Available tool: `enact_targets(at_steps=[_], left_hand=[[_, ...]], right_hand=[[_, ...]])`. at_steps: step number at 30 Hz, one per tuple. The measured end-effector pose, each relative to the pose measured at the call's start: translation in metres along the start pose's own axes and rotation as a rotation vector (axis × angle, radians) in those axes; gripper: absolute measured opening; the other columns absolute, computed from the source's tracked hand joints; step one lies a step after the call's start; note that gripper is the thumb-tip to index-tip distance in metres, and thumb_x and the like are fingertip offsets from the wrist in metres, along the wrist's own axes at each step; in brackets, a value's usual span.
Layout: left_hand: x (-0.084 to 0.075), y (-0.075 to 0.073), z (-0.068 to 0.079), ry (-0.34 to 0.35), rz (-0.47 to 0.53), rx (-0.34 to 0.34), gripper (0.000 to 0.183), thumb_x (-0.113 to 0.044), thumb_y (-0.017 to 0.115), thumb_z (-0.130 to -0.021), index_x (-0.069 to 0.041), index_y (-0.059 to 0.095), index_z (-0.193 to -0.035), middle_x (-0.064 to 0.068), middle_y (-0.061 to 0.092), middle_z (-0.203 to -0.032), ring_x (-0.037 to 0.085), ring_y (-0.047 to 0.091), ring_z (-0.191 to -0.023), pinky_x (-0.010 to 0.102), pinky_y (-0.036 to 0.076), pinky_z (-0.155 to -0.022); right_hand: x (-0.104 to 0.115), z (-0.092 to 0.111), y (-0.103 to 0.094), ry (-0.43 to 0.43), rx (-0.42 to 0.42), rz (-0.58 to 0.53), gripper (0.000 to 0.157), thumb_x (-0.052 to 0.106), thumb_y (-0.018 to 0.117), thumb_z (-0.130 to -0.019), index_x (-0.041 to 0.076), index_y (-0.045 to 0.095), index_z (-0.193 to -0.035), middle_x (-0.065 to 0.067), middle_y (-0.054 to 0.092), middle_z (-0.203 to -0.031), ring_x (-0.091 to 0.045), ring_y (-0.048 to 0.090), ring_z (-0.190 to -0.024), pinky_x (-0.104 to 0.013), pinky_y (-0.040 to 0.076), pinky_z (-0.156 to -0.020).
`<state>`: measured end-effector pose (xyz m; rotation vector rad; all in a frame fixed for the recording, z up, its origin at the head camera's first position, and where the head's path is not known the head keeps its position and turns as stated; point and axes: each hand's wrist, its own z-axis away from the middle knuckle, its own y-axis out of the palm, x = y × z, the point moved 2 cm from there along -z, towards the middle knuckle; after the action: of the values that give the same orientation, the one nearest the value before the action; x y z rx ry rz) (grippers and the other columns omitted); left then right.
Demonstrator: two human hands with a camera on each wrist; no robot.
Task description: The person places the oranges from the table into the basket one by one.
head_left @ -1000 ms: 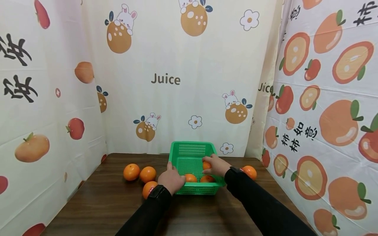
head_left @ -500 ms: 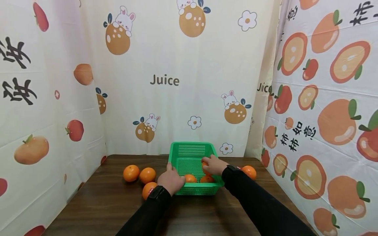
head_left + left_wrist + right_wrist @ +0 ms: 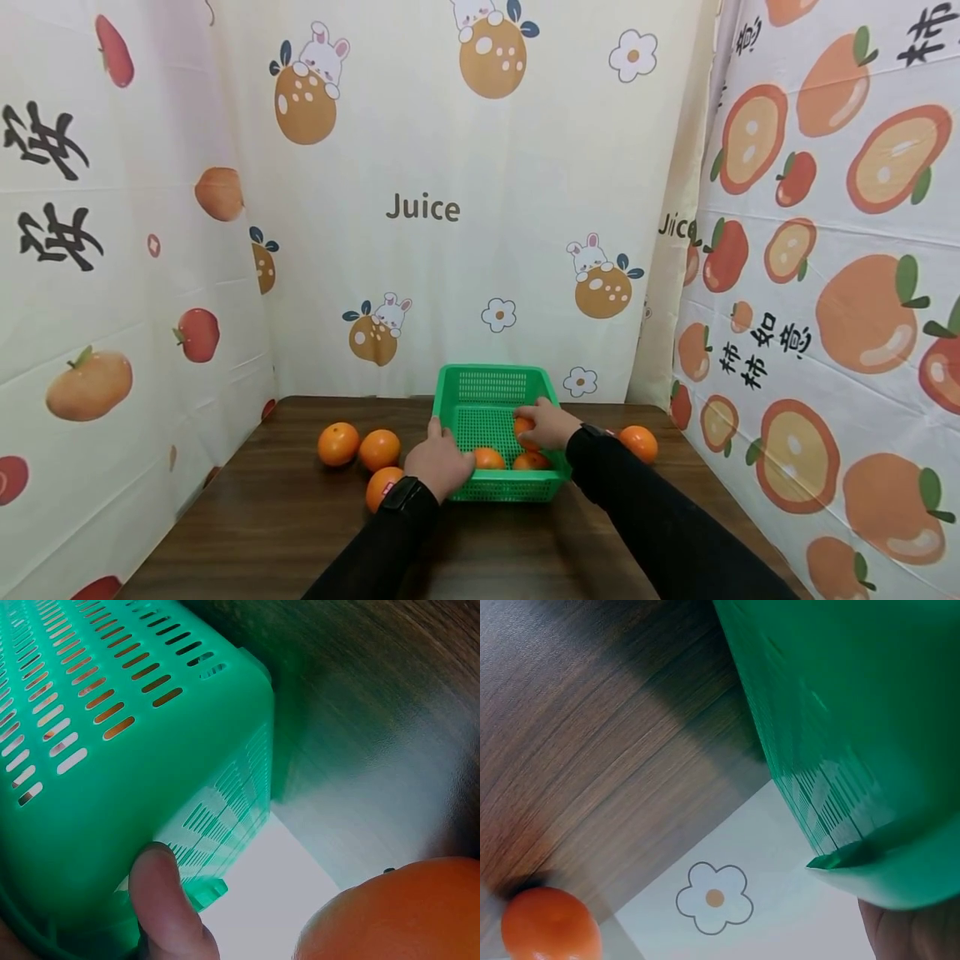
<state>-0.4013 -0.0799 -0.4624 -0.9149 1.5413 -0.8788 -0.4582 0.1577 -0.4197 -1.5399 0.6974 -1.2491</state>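
A green plastic basket (image 3: 498,490) with slotted walls stands on the table, two oranges (image 3: 489,458) lying at its near end. My left hand (image 3: 438,463) grips the basket's left rim near the front corner; one digit (image 3: 166,900) presses on the outer wall in the left wrist view. Reaching over the right rim, my right hand (image 3: 553,425) holds another orange (image 3: 522,428) inside the basket, just above one of the lying ones. The basket wall hides most of this hand in the right wrist view.
Left of the basket, three oranges (image 3: 338,443) sit on the dark wooden table (image 3: 247,508), the nearest partly behind the left wrist. Another orange (image 3: 638,443) lies to the right, beyond the right forearm. Printed curtains (image 3: 420,267) enclose the back and sides.
The right hand shifts slightly within the basket, still holding its orange. The left hand keeps its grip on the rim. The head view drifts a little.
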Motion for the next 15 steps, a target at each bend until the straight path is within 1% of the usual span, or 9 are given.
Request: enact_targets(at_steps=[4,8,15], left_hand=[[-0.0009,-0.0025,-0.0009,0.007,0.004,-0.004,0.075,-0.046,0.058,-0.097,0.003,0.052,-0.154,0.023,0.029,-0.172,0.028,0.063,-0.084,0.046,0.056,-0.076],[-0.0011,-0.0024,-0.0004,0.013,0.004,-0.011,0.074,-0.045,0.057,-0.098,0.002,0.053,-0.154,0.024,0.030,-0.172,0.029,0.064,-0.085,0.045,0.056,-0.076],[0.0008,0.0019,0.0007,0.017,0.013,-0.023,0.073,-0.046,0.058,-0.096,-0.002,0.056,-0.153,0.024,0.031,-0.171,0.028,0.064,-0.083,0.044,0.055,-0.073]], right_hand=[[-0.0035,-0.0065,0.0018,-0.009,-0.017,0.004,0.046,0.022,0.078,-0.097,0.023,0.069,-0.143,-0.017,0.052,-0.134,-0.027,0.055,-0.096,-0.037,0.046,-0.080],[-0.0047,-0.0095,0.0031,-0.024,-0.021,0.000,0.045,0.020,0.080,-0.096,0.022,0.072,-0.140,-0.018,0.053,-0.133,-0.028,0.055,-0.094,-0.037,0.046,-0.078],[0.0003,-0.0042,0.0010,-0.019,0.001,0.000,0.048,0.016,0.079,-0.096,0.019,0.070,-0.143,-0.020,0.056,-0.142,-0.027,0.053,-0.098,-0.037,0.046,-0.080]])
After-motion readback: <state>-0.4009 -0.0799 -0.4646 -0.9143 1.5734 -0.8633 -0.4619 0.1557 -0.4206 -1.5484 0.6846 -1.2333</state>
